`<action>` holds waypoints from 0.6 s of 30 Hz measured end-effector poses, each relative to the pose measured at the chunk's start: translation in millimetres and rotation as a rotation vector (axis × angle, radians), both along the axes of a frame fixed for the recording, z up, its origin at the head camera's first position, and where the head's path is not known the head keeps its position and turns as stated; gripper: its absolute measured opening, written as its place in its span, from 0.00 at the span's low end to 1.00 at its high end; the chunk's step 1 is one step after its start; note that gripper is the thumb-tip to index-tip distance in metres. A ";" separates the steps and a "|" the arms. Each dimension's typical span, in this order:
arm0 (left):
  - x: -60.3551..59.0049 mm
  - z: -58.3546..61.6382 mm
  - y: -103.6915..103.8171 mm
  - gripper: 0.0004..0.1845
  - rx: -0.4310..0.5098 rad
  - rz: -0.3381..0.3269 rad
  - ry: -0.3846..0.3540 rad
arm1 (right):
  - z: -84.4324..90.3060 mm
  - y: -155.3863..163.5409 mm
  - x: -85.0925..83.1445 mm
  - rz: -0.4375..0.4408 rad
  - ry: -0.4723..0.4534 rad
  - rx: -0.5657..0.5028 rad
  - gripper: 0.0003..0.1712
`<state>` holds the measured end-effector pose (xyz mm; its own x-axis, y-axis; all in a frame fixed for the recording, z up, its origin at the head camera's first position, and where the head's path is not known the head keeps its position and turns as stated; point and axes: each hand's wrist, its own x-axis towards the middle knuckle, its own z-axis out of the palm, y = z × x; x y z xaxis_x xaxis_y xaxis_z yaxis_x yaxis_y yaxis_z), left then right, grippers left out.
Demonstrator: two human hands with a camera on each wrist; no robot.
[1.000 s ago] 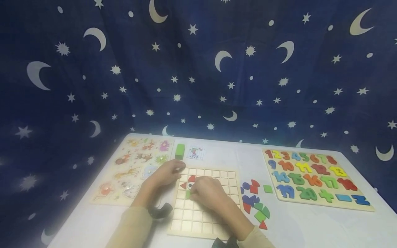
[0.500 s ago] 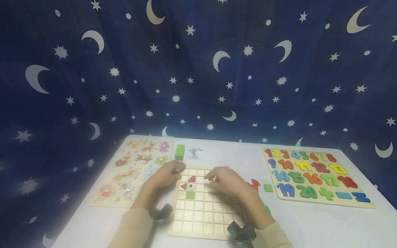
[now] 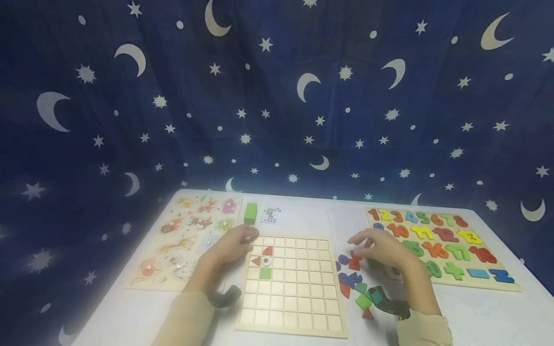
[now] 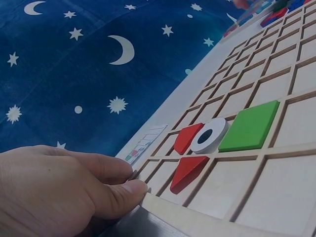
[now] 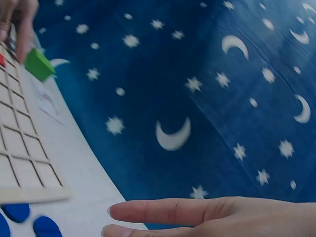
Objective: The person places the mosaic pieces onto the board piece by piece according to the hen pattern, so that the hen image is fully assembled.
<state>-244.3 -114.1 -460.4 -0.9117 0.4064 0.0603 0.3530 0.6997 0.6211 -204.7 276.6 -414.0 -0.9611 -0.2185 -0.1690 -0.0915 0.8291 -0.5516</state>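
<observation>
**Two hands at the grid board**

Taking the wooden grid board (image 3: 291,283) as the mark and going left to right: to its left on the white tabletop (image 3: 130,312) lies an animal puzzle (image 3: 186,235). The left hand (image 3: 231,245) rests at the board's far-left corner, fingers loosely curled against the rim, pinching nothing. The left wrist view shows this closely: the fingertips (image 4: 133,187) press the board's edge, and just past them sit a red triangle (image 4: 190,170), a red quarter-round piece (image 4: 187,138), a white disc with a dark centre (image 4: 210,136) and a green square (image 4: 249,126), each in its own cell. From the head view these same pieces read only as small spots in the board's upper-left cells.

Behind the board's far-left corner stand a green block (image 3: 250,213) and a small picture card (image 3: 272,215); the right wrist view catches the block (image 5: 38,64) too, with the left hand's fingers beside it.

Right of the board lies a loose heap of coloured pieces (image 3: 355,283), red, blue and green. The right hand (image 3: 381,247) hovers over the heap's far end, fingers extended and relaxed, holding nothing; the right wrist view confirms straight fingers (image 5: 163,210) above the tabletop, with blue pieces (image 5: 17,212) below the board's corner. Whether it touches a piece I cannot tell.

Farthest right of the board lies a number puzzle (image 3: 441,245), partly hidden by that hand.
</observation>
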 end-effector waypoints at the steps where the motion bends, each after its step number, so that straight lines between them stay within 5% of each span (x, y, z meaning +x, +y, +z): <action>1: 0.1 -0.4 -0.1 0.24 0.001 0.003 -0.002 | -1.4 5.5 0.4 -0.005 0.000 0.004 0.18; 18: -0.3 -2.0 -0.8 0.24 -0.017 -0.008 0.021 | -11.6 29.1 7.2 -0.140 -0.103 0.126 0.17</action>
<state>-244.6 -115.0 -462.5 -0.9072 0.4144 0.0722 0.3709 0.7071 0.6021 -197.5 305.7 -425.6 -0.9568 -0.0546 -0.2857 0.0813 0.8928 -0.4430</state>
